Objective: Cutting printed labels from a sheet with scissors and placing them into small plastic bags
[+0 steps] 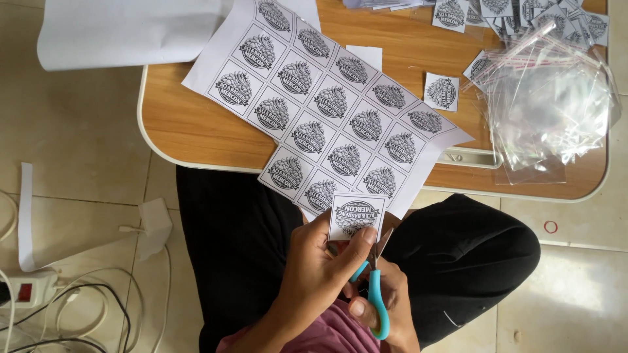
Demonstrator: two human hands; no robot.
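My left hand (317, 268) pinches a small square black-and-white printed label (356, 214) between thumb and fingers, just above my lap. My right hand (396, 314) grips teal-handled scissors (377, 307), and the blades point up to the label's lower right edge. A large printed sheet of the same labels (327, 104) lies slantwise on the wooden lap table (196, 131), its near corner hanging over the edge close to the held label.
A heap of clear plastic bags (549, 111) lies on the table's right side. Cut labels (441, 91) sit beside it and in a pile (510, 13) at the back. On the tiled floor are white paper (124, 29), paper scraps (154, 225), a power strip (26, 291) and a red rubber band (551, 227).
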